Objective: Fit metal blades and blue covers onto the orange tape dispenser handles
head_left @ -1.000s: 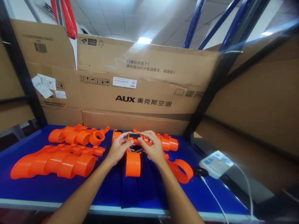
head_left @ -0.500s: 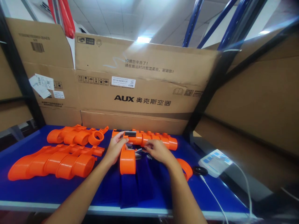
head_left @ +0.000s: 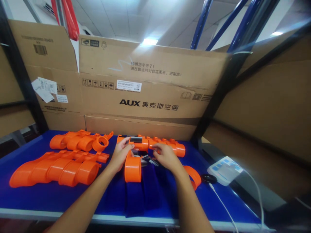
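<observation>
Near the middle of the blue table, my left hand (head_left: 120, 154) is closed around the upper end of an orange plastic ring (head_left: 132, 170). A black and silver strip (head_left: 135, 139) shows just past its fingertips; whether the hand touches it I cannot tell. My right hand (head_left: 166, 157) is bent with its fingers together, over several small dark and silver pieces (head_left: 148, 160) and close to a row of orange tubes (head_left: 178, 150). What lies between its fingertips is hidden. Dark blue strips (head_left: 134, 200) lie below the ring.
Two rows of joined orange rings, a front row (head_left: 54, 168) and a back row (head_left: 77, 142), lie to the left. Rightward are another orange ring (head_left: 193, 178), a black oval object (head_left: 209, 178) and a white device (head_left: 224, 170) with cables. A cardboard wall (head_left: 150, 119) stands behind.
My right hand has lifted slightly from the small dark pieces, uncovering more of them. My left hand and the orange ring stay nearly in place.
</observation>
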Demonstrator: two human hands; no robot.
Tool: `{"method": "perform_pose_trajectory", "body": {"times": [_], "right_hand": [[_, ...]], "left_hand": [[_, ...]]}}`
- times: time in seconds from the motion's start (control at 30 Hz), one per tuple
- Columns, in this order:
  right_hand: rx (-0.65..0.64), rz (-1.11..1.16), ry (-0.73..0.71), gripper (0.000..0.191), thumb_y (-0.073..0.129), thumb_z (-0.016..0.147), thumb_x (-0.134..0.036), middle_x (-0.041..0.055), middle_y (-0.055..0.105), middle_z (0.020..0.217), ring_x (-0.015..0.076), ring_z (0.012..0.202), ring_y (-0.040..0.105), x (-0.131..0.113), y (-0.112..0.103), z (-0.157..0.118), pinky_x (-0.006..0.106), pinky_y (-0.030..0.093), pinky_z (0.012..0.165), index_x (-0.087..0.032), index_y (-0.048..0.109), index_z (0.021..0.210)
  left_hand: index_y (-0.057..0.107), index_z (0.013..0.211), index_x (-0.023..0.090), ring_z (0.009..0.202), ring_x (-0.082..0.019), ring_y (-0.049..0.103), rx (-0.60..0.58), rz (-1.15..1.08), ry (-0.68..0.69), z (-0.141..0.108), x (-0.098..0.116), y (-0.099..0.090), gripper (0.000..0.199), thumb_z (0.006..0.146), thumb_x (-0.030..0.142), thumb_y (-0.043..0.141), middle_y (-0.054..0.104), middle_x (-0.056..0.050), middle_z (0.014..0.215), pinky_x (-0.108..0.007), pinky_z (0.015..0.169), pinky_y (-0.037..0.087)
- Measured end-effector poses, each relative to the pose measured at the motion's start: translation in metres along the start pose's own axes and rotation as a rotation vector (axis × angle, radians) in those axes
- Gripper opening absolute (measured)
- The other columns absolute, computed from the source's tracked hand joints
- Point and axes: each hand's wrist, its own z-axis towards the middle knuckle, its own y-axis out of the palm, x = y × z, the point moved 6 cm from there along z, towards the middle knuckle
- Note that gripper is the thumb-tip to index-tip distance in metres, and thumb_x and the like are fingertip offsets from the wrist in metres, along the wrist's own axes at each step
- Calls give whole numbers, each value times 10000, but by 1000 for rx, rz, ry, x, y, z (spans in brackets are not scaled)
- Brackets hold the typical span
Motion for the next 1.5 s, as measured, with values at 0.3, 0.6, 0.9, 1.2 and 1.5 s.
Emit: {"method": "perform_pose_trajectory", "body": {"times": [0.3,0.6,0.9,1.2,1.5], "right_hand": [[167,470,21,130,555,893,-308,42,702,806,199,670,662,-10,16,5,303,509,608,-211,640,909],[280,877,118,341,691,862,-462,19,685,766,175,522,640,-27,20,1,292,515,492,-231,576,1085],[355,948,-12,314,751,831,-371,46,656,948,177,747,653,-45,18,-2,279,555,599,-243,594,1072],[440,721,-105,144,695,882,-335,42,653,868,197,807,639,-48,15,-7,331,534,766,-218,611,901],[403,468,-137,165,599,943,-352,14,622,717,187,659,595,-53,12,-13,309,482,665,-230,599,832]], "left_hand": [[600,1205,134,450,-110,584,-15,20,35,2,1,1,546,734,346,777,737,-57,773,-221,469,450],[606,1195,144,561,-147,648,14,5,50,1,0,0,566,712,353,814,733,-60,803,-202,447,438],[613,1176,168,687,-200,717,65,57,163,1,5,-4,509,726,331,787,734,-56,844,-199,472,459],[614,1188,178,716,-214,722,66,58,216,-2,11,-4,491,740,308,766,726,-56,851,-186,428,418],[610,1188,183,591,-148,647,27,118,222,-9,17,4,468,758,305,747,704,-24,826,-189,421,423]]}}
